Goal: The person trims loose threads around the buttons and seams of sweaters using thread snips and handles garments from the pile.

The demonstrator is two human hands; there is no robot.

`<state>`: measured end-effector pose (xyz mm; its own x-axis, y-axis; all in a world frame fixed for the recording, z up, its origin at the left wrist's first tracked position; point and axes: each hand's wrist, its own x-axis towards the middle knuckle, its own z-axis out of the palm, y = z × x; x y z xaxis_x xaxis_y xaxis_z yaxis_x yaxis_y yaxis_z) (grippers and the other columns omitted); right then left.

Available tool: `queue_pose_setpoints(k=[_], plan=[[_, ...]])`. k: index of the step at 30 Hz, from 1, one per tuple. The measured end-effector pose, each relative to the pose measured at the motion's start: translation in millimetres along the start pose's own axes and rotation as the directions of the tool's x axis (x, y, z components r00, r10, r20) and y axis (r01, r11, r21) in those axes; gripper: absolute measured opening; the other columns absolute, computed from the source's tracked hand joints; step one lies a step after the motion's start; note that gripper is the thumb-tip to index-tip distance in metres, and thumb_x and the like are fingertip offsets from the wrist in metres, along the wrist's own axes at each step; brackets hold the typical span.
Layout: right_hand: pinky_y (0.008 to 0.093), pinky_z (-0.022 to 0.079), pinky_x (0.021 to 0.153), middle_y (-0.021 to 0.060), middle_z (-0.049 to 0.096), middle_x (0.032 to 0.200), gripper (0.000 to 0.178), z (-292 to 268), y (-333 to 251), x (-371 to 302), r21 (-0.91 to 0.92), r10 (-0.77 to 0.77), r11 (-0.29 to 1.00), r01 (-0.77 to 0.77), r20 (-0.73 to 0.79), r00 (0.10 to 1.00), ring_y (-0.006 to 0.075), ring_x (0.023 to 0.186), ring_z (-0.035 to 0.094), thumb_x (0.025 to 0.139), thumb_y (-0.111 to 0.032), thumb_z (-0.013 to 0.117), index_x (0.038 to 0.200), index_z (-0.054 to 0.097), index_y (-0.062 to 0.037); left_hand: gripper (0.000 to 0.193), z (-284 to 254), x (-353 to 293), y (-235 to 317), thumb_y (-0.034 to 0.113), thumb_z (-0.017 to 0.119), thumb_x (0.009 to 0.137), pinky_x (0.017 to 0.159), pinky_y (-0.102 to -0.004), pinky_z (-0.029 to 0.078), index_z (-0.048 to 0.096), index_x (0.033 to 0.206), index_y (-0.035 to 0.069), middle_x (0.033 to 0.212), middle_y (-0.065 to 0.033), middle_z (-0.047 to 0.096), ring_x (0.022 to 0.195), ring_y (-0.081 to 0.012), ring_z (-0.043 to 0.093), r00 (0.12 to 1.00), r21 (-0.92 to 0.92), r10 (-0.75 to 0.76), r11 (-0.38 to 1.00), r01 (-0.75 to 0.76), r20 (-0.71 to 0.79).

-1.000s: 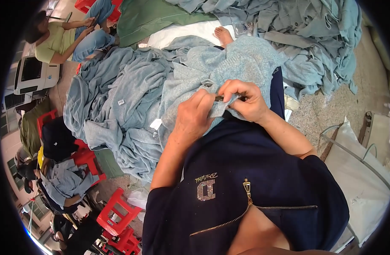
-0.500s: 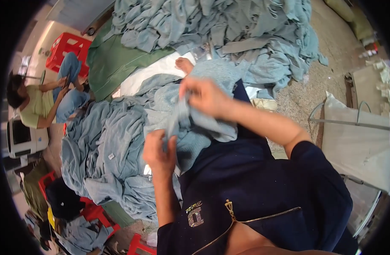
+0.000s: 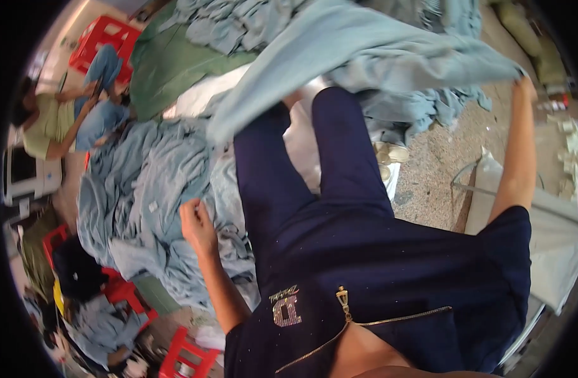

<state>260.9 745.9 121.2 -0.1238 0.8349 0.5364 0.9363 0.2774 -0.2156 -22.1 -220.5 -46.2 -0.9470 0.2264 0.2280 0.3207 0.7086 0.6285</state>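
Pale blue-grey knit garment (image 3: 371, 47) stretches leftward from the right hand (image 3: 525, 90) pinching its end, held way out I'd guess so it spreads, while the left hand (image 3: 199, 228), fingers curled, can't tell if closed, is by heaped blue-grey knits (image 3: 141, 189).

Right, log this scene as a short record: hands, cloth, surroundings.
Right hand: gripping the edge of a pale-blue knit garment, arm outstretched
Garment: spread across in front of the person, partly blurred
Left hand: fingers curled, nothing visibly held; contact with the pale-blue knitwear heap unclear
Far side: second knitwear heap, green sheet
Co-worker: seated, upper left, near a red plastic stool
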Motion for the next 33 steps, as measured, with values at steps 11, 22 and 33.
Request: queue_pose_setpoints(k=[11, 22, 33], plan=[[0.0325, 0.049, 0.081, 0.0108, 0.067, 0.112, 0.034, 140.1, 66.6, -102.4, 0.547, 0.481, 0.451, -0.705, 0.517, 0.709, 0.0210, 0.103, 0.064, 0.087, -0.014, 0.058, 0.119, 0.063, -0.0051, 0.056, 108.5, -28.3, -108.9, 0.041, 0.070, 0.082, 0.091, -0.0436, 0.047, 0.062, 0.110, -0.007, 0.108, -0.0246, 0.064, 0.102, -0.0387, 0.060, 0.850, 0.077, -0.521, 0.853, 0.516, 0.082], [0.0186, 0.040, 0.064, -0.0032, 0.062, 0.088, 0.017, -38.8, -287.1, -465.7, 0.826, -0.642, 0.396, -0.400, 0.561, 0.522, 0.0046, 0.070, 0.054, 0.087, -0.007, 0.068, 0.104, 0.065, -0.0084, 0.011, 37.6, 25.7, 27.7, 0.013, 0.053, 0.096, 0.080, -0.0255, 0.045, 0.059, 0.094, 0.004, 0.089, -0.0015, 0.063, 0.083, -0.0110, 0.059, 0.890, -0.961, -0.376, 0.003, 0.278, 0.256], [0.0348, 0.041, 0.093, 0.0108, 0.056, 0.116, 0.034, -169.1, -381.9, -590.9, 0.563, -0.932, 0.183, -0.806, -0.161, -0.324, 0.0203, 0.099, 0.053, 0.085, -0.029, 0.069, 0.105, 0.062, -0.0023, 0.012, -20.5, -8.6, 184.9, 0.007, 0.059, 0.091, 0.074, -0.0355, 0.047, 0.055, 0.101, 0.002, 0.092, -0.0116, 0.057, 0.083, -0.0252, 0.059, 0.752, -0.883, 0.596, 0.468, -0.038, 0.283]])
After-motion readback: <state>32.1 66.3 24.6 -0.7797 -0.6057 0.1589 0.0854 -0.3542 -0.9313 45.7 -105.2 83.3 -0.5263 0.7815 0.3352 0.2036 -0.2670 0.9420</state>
